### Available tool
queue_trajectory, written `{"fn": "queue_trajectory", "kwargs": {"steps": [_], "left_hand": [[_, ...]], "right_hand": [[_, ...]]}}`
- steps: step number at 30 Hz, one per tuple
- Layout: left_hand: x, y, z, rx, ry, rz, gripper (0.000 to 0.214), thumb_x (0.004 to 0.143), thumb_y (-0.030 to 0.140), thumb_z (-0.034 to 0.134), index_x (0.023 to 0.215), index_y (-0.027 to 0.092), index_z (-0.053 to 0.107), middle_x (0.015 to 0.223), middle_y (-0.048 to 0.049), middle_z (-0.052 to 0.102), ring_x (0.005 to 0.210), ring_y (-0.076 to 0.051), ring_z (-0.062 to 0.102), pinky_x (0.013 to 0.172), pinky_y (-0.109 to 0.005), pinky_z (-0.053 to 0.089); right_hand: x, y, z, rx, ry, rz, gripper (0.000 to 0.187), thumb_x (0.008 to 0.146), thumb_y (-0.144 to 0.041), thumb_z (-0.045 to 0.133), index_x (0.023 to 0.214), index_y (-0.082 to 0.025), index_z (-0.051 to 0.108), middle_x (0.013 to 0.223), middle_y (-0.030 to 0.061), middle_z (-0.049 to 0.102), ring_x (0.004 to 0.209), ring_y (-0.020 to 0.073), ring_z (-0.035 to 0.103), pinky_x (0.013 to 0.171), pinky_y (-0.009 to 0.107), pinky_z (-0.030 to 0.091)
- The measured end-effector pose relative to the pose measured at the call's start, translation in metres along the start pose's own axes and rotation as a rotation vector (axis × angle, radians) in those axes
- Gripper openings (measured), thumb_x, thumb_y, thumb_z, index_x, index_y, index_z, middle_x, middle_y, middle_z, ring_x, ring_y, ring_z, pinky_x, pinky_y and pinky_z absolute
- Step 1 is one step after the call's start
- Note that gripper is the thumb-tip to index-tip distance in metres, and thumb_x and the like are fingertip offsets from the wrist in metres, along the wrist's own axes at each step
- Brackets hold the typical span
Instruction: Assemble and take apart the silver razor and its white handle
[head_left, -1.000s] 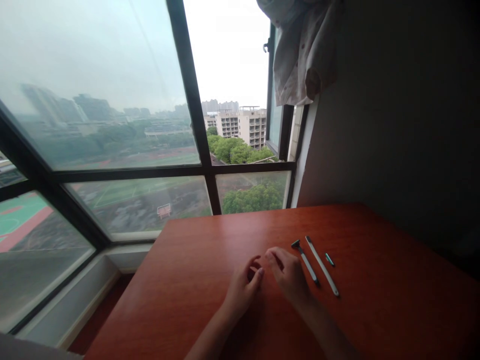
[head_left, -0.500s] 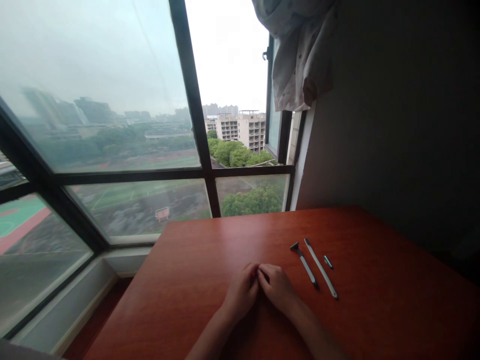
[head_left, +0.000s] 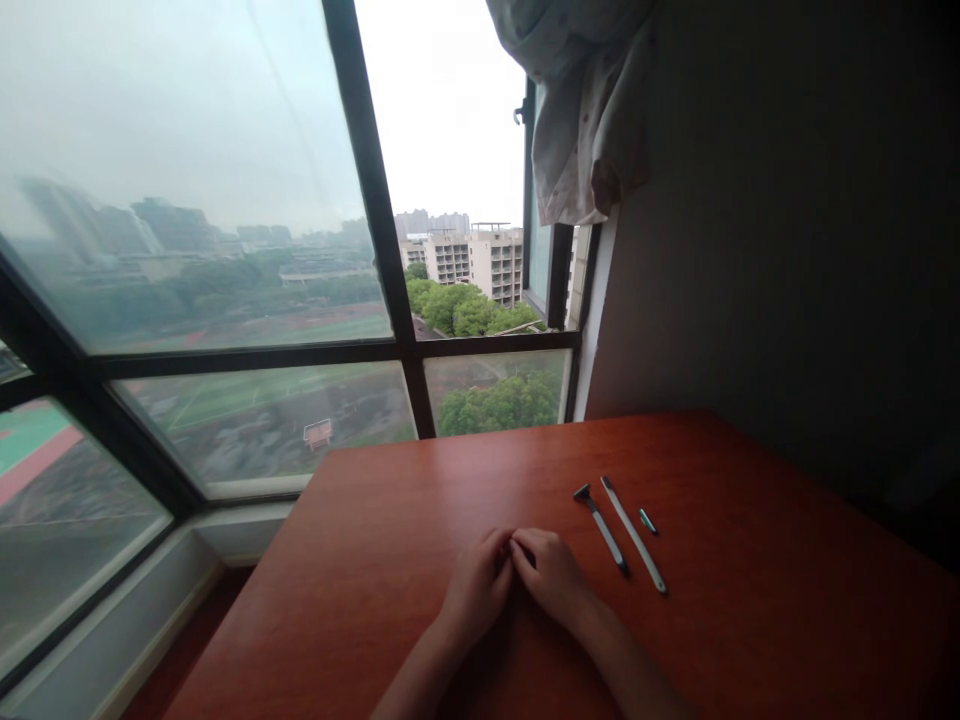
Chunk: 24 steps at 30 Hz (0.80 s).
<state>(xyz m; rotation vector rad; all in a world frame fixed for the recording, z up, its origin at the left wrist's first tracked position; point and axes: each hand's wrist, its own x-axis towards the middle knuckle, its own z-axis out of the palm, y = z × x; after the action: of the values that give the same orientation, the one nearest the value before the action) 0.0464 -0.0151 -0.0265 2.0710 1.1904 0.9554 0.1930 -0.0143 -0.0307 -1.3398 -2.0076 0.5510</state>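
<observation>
My left hand [head_left: 478,575] and my right hand [head_left: 551,570] meet at the fingertips over the middle of the table. Both have curled, closed fingers; whatever lies between them, if anything, is hidden. To the right of my right hand is a razor [head_left: 606,535] with a dark head and a grey handle. Beside it lies a long, thin grey stick [head_left: 634,535] with a dark far end, perhaps a toothbrush. Farther right is a short, shiny green-and-silver piece [head_left: 647,521], too small to name. Neither hand touches these three things.
The reddish-brown wooden table [head_left: 360,560] reaches to the window. A dark window frame [head_left: 255,358] runs along its far side, with one pane swung outward. A bunched pale curtain [head_left: 592,140] hangs at the upper right, beside a dark wall [head_left: 750,250].
The head view has turned slightly to the right, so the window and the table things sit a little farther left. Both hands keep the same closed pose, fingertips together.
</observation>
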Motion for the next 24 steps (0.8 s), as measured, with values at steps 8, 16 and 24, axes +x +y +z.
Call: {"fn": "queue_trajectory", "kwargs": {"steps": [8,16,24], "left_hand": [[-0.0002,0.0006,0.0007,0.008,0.0,0.004,0.032,0.079,0.007,0.048,0.103,0.02,0.064,0.095,-0.0062,0.069,0.083,-0.02,0.061,0.074,-0.028,0.045],[-0.001,-0.0007,0.0025,0.04,-0.012,-0.003,0.03,0.081,0.008,0.047,0.103,0.02,0.063,0.096,-0.0054,0.068,0.085,-0.02,0.061,0.074,-0.028,0.045],[-0.0005,0.0031,0.0002,0.015,-0.012,-0.006,0.026,0.086,0.013,0.046,0.103,0.02,0.064,0.095,-0.0056,0.069,0.083,-0.019,0.061,0.074,-0.028,0.045]], "right_hand": [[-0.0002,0.0024,0.0012,0.007,0.008,-0.003,0.027,0.091,-0.016,0.042,0.077,-0.018,0.066,0.08,0.0057,0.069,0.076,0.0179,0.062,0.071,0.025,0.041],[0.0002,0.0067,0.0037,0.063,0.047,-0.015,0.027,0.089,-0.016,0.044,0.074,-0.018,0.066,0.077,0.0056,0.069,0.074,0.0181,0.062,0.069,0.025,0.041],[0.0003,0.0008,-0.0034,0.302,0.09,0.048,0.025,0.089,-0.024,0.05,0.074,-0.018,0.069,0.076,0.0041,0.071,0.073,0.0184,0.064,0.067,0.025,0.043]]}}
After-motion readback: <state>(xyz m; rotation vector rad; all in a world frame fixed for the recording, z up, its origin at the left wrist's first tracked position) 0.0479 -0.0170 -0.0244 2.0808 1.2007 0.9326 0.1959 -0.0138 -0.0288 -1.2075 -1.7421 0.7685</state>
